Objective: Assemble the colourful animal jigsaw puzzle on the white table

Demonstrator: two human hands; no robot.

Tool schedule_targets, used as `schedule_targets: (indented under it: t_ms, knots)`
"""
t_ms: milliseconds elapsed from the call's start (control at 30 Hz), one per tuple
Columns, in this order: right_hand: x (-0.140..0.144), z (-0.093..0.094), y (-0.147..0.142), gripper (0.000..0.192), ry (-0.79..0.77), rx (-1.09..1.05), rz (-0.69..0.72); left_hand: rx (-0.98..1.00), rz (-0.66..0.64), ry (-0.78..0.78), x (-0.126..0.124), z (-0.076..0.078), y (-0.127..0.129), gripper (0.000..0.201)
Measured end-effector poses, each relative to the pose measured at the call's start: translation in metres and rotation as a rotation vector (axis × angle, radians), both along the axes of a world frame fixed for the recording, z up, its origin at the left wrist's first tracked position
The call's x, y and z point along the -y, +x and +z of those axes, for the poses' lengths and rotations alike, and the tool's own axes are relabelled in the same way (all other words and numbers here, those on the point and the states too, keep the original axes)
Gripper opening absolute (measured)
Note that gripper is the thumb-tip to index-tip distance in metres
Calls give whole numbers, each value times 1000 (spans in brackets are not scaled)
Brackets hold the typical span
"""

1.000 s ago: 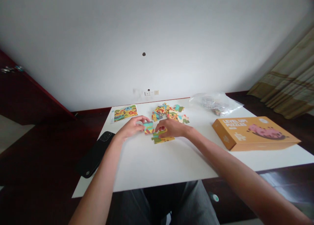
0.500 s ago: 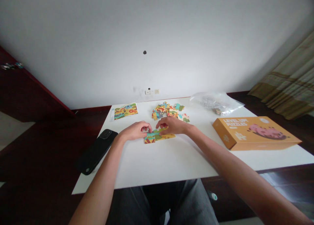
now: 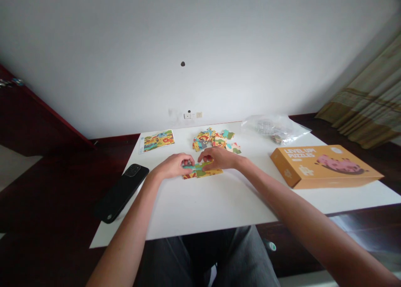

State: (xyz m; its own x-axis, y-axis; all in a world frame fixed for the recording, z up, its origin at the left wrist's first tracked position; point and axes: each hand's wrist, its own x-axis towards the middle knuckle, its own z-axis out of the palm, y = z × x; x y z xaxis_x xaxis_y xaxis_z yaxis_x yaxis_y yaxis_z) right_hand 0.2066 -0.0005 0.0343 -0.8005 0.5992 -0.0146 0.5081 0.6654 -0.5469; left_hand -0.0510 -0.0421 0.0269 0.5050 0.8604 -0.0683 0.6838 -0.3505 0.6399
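On a white table (image 3: 219, 203), my left hand (image 3: 173, 166) and my right hand (image 3: 219, 158) press down side by side on a short row of joined puzzle pieces (image 3: 202, 172), coloured teal, green, yellow and red. The fingertips of both hands rest on the row's top edge, left hand on its left end, right hand on its right part. Just behind the hands lies a pile of loose colourful puzzle pieces (image 3: 214, 140).
A picture card (image 3: 157, 140) lies at the table's back left. A black phone (image 3: 121, 191) overhangs the left edge. An orange puzzle box (image 3: 322, 166) sits at the right, with a clear plastic bag (image 3: 275, 128) behind it. Dark floor surrounds the table.
My left hand brought a teal piece down and to the right against the pieces under my right hand; both hands now press the joined row flat.
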Motion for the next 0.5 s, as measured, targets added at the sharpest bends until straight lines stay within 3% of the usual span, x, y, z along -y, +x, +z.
schedule_targets:
  t_ms: [500]
  knots:
    - [-3, -5, 0, 33, -3, -21, 3, 3, -55, -14, 3, 2, 5, 31]
